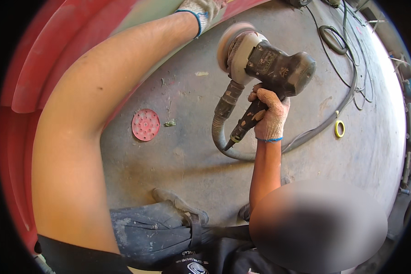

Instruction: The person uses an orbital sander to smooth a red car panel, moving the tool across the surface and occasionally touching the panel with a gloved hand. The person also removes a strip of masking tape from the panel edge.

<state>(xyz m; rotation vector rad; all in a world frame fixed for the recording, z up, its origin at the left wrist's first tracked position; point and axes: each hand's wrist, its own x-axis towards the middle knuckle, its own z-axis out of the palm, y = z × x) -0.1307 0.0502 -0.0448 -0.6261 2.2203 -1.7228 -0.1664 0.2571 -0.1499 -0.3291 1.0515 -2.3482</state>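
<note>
Left arm [73,150] lies left of the sander [278,66]; the gloved left hand [201,11] is at the panel [45,68], partly cropped, so its grip cannot be determined. Right hand [274,113] is closed around the sander's handle [249,119]; the sander projects beyond the fist. Disc [146,124]: on floor [182,155], left of the sander.

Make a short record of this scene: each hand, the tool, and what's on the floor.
Right hand: gloved, gripping the handle of a sander
Left hand: gloved, at a red and pale-green panel; contact unclear
Sander: pad facing left, grey hose attached
Floor: red perforated disc left of the sander; yellow ring near the hose
</note>
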